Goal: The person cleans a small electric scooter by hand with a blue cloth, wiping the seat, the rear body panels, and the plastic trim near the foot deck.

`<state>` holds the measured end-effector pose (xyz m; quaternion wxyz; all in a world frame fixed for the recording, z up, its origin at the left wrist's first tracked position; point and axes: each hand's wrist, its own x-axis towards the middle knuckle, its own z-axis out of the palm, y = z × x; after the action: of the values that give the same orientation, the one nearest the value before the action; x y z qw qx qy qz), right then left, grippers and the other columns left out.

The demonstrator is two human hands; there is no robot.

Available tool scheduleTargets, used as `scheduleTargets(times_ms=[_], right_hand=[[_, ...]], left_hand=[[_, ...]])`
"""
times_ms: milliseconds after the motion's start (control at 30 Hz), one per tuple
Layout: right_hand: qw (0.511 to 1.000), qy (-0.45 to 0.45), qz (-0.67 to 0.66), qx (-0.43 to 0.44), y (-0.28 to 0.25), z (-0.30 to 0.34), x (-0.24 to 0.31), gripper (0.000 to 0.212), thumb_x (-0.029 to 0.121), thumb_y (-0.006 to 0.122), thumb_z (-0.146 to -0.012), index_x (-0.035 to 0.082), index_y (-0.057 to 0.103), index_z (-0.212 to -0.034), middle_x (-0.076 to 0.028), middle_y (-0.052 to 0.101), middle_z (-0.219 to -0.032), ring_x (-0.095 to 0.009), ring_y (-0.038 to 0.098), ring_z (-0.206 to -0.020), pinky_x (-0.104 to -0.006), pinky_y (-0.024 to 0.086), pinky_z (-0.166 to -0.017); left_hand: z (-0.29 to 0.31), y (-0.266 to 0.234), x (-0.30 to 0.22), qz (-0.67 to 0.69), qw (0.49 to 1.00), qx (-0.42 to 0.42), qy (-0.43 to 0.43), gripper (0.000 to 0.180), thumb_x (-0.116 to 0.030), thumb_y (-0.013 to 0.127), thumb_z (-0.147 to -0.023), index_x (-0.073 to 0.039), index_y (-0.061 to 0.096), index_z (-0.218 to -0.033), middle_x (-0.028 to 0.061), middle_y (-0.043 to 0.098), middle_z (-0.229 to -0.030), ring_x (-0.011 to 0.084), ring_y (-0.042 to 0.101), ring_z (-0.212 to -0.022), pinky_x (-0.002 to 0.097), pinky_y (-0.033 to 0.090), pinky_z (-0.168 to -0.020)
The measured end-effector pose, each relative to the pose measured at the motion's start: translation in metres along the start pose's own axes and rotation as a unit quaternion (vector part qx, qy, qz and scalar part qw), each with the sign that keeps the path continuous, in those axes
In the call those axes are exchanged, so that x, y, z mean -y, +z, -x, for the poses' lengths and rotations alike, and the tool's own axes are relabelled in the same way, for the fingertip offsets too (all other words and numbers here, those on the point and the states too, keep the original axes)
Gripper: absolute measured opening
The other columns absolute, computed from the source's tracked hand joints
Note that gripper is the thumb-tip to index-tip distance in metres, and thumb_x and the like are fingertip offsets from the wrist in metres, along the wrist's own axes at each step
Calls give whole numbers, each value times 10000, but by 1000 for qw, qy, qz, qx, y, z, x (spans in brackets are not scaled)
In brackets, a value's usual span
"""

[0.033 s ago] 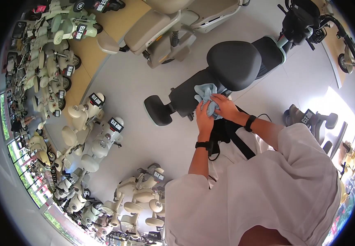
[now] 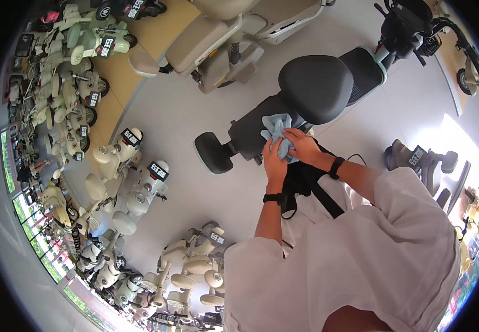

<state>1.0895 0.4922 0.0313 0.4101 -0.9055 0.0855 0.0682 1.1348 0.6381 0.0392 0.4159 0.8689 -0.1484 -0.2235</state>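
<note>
A crumpled light-blue cloth (image 2: 277, 125) is bunched between my two hands, over the near side of a dark electric scooter's flat rear seat (image 2: 254, 125). My left hand (image 2: 274, 160) has its fingers closed on the cloth's near left part. On its right side, my right hand (image 2: 305, 146) grips the same cloth, fingers bent over it. Both wrists wear black bands. Just beyond my hands is the scooter's large rounded black front seat (image 2: 316, 88). A padded black backrest (image 2: 214, 152) sticks out at the scooter's left end. My fingertips are partly hidden in the folds.
The scooter's ribbed footboard (image 2: 362, 73) and handlebars (image 2: 408, 29) extend to the upper right. A beige scooter (image 2: 203, 43) stands beyond it. Several pale scooters (image 2: 140, 195) line the left and lower left. Another small vehicle (image 2: 416, 157) stands at right.
</note>
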Motion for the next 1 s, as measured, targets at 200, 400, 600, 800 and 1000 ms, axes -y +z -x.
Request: scheduleTargets(times_ms=[200,400,600,800,1000], right_hand=[[999,6,-12,-51,29,-29,-23,628,139,731,-720,64,518,-1305,-136,479,-1330,-322,494,-1233,-405,480,-983],[995,37,64,-70,49,-51,-37,688,98,712,-721,81,466,-1363,-133,405,-1435,-315,373,-1360,-425,317,-1155],[981,88,120,-127,84,-72,-23,683,120,698,-711,103,481,-1359,-133,388,-1453,-362,334,-1370,-478,288,-1157],[995,-71,53,-45,119,-104,13,703,156,771,-613,161,568,-1287,-75,440,-1427,-314,332,-1387,-481,326,-1148],[988,-36,83,-126,85,-109,-46,550,71,760,-619,122,608,-1145,-54,512,-1373,-285,494,-1264,-381,500,-990]], left_hand=[[-40,6,28,-98,994,44,-3,536,57,632,-757,-105,573,-1265,155,500,-1311,375,480,-1200,443,420,-1002],[-68,19,61,-170,980,57,90,564,43,667,-743,-128,572,-1272,168,498,-1312,390,462,-1221,467,415,-1006],[-79,2,78,-171,976,49,127,573,55,668,-757,-129,568,-1290,152,511,-1291,368,471,-1209,458,420,-1002],[-34,-25,129,-127,986,-111,-5,695,56,752,-712,-100,517,-1347,180,384,-1385,382,410,-1283,494,404,-1052],[-90,13,88,-141,986,-61,70,544,-19,681,-775,-92,562,-1302,184,433,-1370,390,421,-1254,515,351,-1057]])
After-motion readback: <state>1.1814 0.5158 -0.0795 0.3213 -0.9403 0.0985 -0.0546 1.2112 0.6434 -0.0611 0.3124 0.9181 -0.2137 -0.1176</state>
